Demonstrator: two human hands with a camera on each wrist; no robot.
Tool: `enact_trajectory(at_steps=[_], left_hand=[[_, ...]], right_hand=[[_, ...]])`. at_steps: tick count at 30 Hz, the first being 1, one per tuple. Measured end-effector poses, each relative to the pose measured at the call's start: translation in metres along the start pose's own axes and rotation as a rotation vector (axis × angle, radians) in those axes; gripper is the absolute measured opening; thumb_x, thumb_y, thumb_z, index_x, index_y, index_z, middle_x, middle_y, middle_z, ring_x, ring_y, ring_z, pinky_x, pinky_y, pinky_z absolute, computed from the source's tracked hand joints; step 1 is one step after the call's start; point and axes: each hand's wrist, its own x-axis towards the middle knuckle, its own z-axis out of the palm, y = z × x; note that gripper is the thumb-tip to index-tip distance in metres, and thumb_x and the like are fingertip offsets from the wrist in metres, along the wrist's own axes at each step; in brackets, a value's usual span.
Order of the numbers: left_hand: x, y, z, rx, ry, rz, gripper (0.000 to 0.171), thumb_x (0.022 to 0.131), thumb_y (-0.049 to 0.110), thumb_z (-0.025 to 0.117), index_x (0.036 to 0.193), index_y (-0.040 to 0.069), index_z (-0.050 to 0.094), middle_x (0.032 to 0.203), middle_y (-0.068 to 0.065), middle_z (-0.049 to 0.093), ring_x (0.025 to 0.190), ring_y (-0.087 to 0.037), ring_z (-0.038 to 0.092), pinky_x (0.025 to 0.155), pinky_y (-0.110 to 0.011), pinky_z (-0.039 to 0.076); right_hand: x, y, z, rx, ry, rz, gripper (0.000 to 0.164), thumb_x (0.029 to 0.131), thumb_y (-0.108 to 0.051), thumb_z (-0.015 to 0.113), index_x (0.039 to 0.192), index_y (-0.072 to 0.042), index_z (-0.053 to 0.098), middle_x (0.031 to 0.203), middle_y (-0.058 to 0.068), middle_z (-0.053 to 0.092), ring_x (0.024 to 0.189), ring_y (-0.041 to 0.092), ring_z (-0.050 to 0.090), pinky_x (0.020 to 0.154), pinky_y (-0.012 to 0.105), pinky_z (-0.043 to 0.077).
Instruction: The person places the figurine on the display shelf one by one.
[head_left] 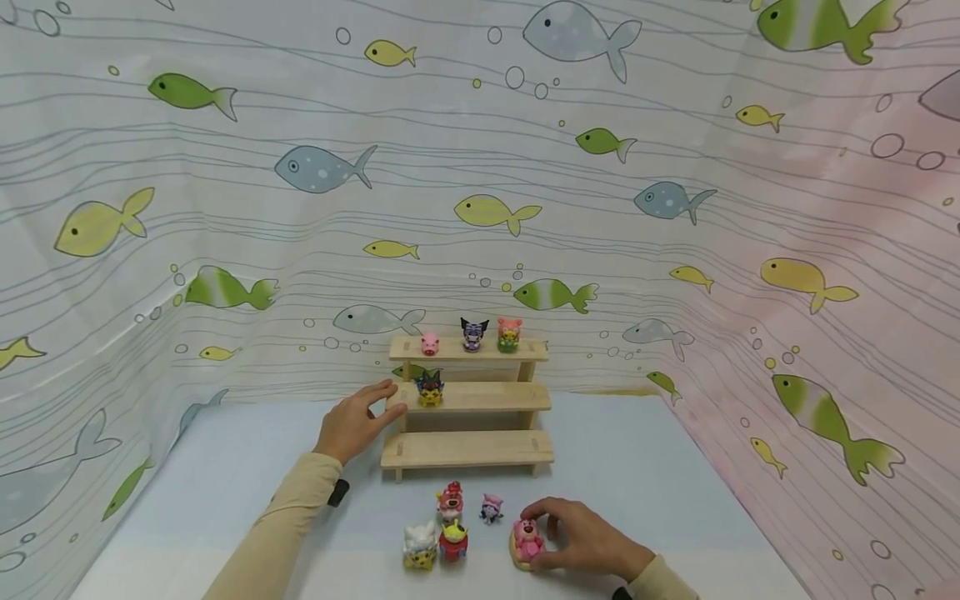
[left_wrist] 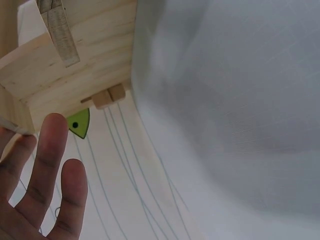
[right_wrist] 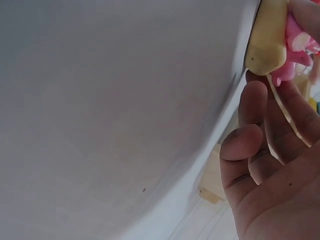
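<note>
While our left hand (head_left: 354,425) is stretched out, kinda spread against the wooden shelf (head_left: 491,397), our right hand (head_left: 588,537) sits low, pinching the pink bear figure (head_left: 527,535).

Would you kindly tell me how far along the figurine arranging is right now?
Four figurines already stand on the wooden shelf: three up top, one on the middle tier. The right hand grips a pink bear figurine. Four others stand on the table, apparently left to place.
</note>
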Motion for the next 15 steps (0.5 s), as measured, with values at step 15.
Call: enact_trajectory(at_steps=[15], left_hand=[[0.0003,0.0009,0.0012,0.01,0.0,0.0,0.058,0.092,0.055,0.071,0.139,0.022,0.065,0.147,0.002,0.057,0.069,-0.006,0.06,0.048,-0.028,0.043]], right_hand=[[0.0008,-0.0049,-0.005,-0.04,0.01,-0.007,0.056,0.083,-0.053,0.081,0.127,-0.023,0.064,0.116,-0.017,0.065,0.089,0.005,0.058,0.077,0.025,0.048]])
